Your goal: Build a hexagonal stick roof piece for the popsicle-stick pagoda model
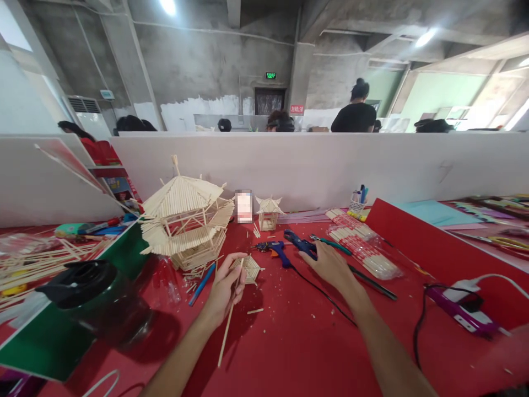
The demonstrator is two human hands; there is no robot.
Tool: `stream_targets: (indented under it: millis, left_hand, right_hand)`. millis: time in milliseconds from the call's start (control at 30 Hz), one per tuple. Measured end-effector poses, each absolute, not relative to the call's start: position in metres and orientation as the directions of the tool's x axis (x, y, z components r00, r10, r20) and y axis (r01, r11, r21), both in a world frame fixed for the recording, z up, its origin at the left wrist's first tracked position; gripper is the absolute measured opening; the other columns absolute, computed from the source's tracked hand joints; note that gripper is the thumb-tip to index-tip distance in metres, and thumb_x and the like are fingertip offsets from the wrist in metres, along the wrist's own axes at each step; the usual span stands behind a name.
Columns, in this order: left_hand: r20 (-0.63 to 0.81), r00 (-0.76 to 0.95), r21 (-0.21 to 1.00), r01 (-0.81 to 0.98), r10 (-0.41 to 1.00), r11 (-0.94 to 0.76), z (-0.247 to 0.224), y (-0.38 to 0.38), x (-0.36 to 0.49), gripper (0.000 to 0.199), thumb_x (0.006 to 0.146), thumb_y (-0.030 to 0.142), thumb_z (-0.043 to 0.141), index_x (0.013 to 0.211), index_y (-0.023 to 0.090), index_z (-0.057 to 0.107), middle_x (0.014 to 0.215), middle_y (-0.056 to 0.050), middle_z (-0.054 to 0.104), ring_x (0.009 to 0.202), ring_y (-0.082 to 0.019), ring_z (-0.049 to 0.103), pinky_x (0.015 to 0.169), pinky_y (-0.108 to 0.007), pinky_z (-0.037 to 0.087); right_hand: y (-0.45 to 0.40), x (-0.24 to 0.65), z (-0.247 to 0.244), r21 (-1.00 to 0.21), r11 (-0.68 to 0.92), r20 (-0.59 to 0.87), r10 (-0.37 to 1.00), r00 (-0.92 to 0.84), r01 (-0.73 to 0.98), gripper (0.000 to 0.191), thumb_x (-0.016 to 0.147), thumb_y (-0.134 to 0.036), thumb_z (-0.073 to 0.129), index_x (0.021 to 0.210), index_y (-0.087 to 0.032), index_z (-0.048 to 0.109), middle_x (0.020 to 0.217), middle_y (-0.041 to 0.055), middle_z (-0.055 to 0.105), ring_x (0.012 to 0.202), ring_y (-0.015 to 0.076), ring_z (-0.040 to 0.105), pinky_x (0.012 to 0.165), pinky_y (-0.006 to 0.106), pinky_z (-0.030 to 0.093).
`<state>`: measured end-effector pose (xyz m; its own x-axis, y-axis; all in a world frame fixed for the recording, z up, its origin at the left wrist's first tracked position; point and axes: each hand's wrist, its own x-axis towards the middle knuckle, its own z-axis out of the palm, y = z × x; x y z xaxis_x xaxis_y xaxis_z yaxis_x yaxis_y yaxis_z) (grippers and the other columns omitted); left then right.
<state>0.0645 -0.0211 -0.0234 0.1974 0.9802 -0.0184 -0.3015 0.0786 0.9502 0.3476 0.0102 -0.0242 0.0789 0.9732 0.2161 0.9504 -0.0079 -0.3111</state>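
Observation:
My left hand (225,289) is closed round a thin wooden stick (225,342) that slants down toward the front. Just behind its fingers lies a small hexagonal stick frame (251,270) on the red table. My right hand (330,264) reaches over the blue hand tool (298,240), the tool's near end between thumb and fingers; its exact kind is unclear. Beside this tool rests a blue glue gun (278,251) with a black cord. Teal-handled pliers (334,244) lie next to my right fingers.
A large stick pavilion (185,220) stands left, a small one (270,212) at the back. Bagged stick bundles (363,251) lie right, near a purple power strip (467,314). A dark jug (103,303) stands left. Behind the white partition (289,165) are other people.

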Motion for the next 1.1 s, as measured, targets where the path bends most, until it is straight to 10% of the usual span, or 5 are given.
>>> stream_targets:
  millis: [500,867,1100]
  left_hand:
    - [-0.063,0.185,0.968,-0.230,0.981,0.106,-0.029,-0.011,0.053,0.042,0.070,0.049,0.079,0.080,0.019,0.051,0.076,-0.002,0.070,0.063,-0.011,0.060,0.061,-0.020,0.047]
    - [0.032,0.156,0.990,-0.138,0.987,-0.010,-0.034,-0.009,0.051,0.037,0.069,0.047,0.080,0.078,0.016,0.063,0.074,0.001,0.063,0.071,-0.013,0.061,0.076,-0.026,0.053]
    - [0.062,0.197,0.998,-0.032,0.978,-0.056,-0.028,-0.011,0.057,0.036,0.067,0.048,0.078,0.075,0.016,0.066,0.073,-0.002,0.067,0.070,-0.017,0.063,0.073,-0.031,0.055]
  right_hand:
    - [0.017,0.370,-0.029,-0.055,0.079,0.011,0.997,-0.078,0.995,0.041,0.076,-0.036,0.066,0.107,-0.008,0.065,0.111,0.0209,0.065,0.106,0.0347,0.060,0.091,0.040,0.042]
    - [-0.015,0.295,-0.018,-0.539,0.462,0.303,0.887,-0.349,0.704,0.030,0.096,-0.038,0.049,0.112,-0.021,0.068,0.109,0.0089,0.072,0.097,0.0218,0.067,0.085,0.032,0.048]
    - [-0.034,0.248,-0.026,-0.531,0.554,0.287,0.830,-0.479,0.641,0.023,0.099,-0.028,0.046,0.099,-0.022,0.068,0.091,0.0039,0.074,0.082,0.0177,0.068,0.069,0.023,0.041]
